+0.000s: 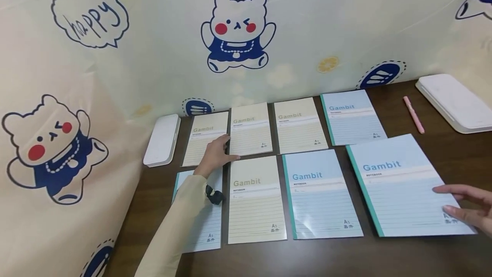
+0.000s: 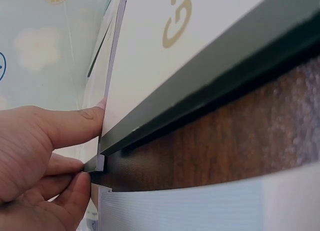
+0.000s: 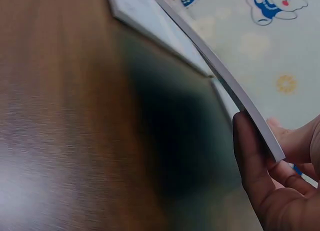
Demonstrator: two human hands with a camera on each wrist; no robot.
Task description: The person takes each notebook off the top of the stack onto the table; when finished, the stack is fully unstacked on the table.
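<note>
My right hand (image 1: 470,208) pinches the lower right edge of a blue "Gambit" notebook (image 1: 399,183) with a green spine. In the right wrist view this notebook (image 3: 225,81) is lifted at an angle off the table, thumb on one face and fingers on the other. My left hand (image 1: 215,153) touches the cream notebooks with its thumb and fingertips, near the lower left corner of the upper middle one (image 1: 251,131) and the top of the lower one (image 1: 255,204). In the left wrist view the thumb (image 2: 75,126) lies against a notebook's edge; the fingers' contact is partly hidden.
Other notebooks lie in two rows: cream ones (image 1: 300,127) and blue ones (image 1: 323,200), one partly under my left forearm. A white case (image 1: 161,140) is at the left, a larger white case (image 1: 457,101) and a pink pen (image 1: 413,114) at the right. A printed cloth (image 1: 165,46) hangs behind.
</note>
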